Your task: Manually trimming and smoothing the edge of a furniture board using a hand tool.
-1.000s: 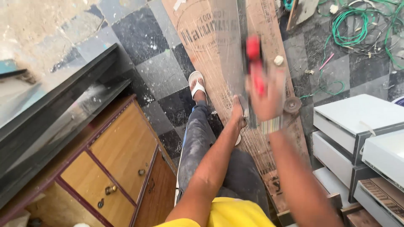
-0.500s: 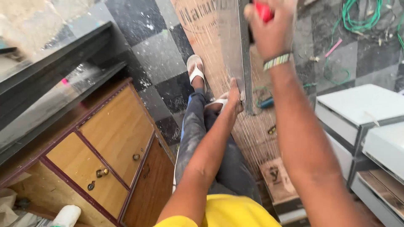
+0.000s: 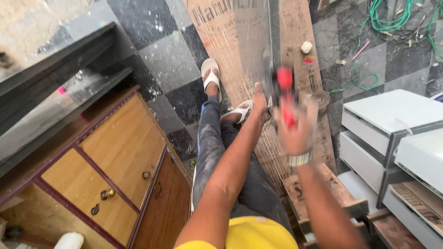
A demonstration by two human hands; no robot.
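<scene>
In the head view, the right hand (image 3: 295, 131) is gripping a red-handled handsaw (image 3: 284, 94), fingers closed around the handle just right of centre; the hand is blurred. The saw's blade is lying along a grey strip in the long plywood board (image 3: 230, 50), which is running from the top centre down toward the lower right over the checkered floor (image 3: 157, 55). The left hand (image 3: 259, 103) is pressing flat and open on the board just left of the saw, beside a white sandal (image 3: 237, 113). A wooden cabinet (image 3: 120, 157) is sitting at lower left, white drawer units (image 3: 392, 124) at right. Judging from this, keeping the left hand's fingers clear of the blade and the board firmly pinned would be serving the cut well.
</scene>
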